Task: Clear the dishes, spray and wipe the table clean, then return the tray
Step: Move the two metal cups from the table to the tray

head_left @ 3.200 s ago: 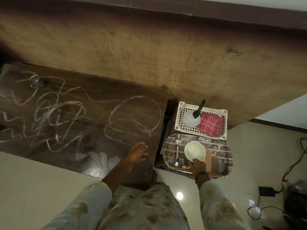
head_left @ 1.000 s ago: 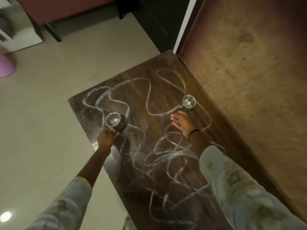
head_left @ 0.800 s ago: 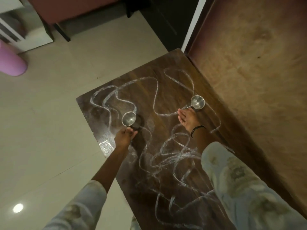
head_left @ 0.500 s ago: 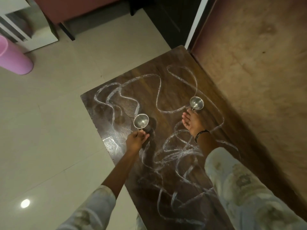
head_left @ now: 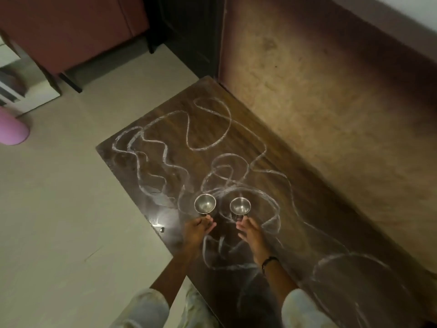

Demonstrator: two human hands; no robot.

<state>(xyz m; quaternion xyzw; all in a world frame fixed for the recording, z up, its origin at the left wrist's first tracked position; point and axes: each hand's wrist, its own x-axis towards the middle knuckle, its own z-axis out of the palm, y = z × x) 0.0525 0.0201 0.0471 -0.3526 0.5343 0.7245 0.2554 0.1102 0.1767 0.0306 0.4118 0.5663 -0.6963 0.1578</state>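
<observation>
Low in the middle of the frame, the left hand (head_left: 197, 230) reaches forward with its fingertips closed on the near side of the left steel cup (head_left: 205, 203). Just to its right, the right hand (head_left: 250, 232) does the same with the right steel cup (head_left: 240, 206), its fingers pinched at the cup's lower edge. How each grip wraps the cup is hard to make out, since the bases are hidden behind the fingers and the picture is dim and soft. The hands are apart, side by side, with a narrow gap between them. Both forearms run up from the bottom edge, where pale patterned sleeves are cut off by the frame; a dark band (head_left: 269, 261) circles the right wrist.

Both cups are upright, mouths open toward the camera, near each other but not touching, over the dark wooden table (head_left: 314, 209). White looping streaks (head_left: 208, 129) cover the tabletop from the upper middle to the lower right. To the right of the table rises a brown mottled wall (head_left: 331, 95). Pale floor tiles (head_left: 59, 209) fill the left side, with a pink rounded object (head_left: 13, 131) cut off at the left edge and dark reddish furniture (head_left: 71, 27) across the upper left.
</observation>
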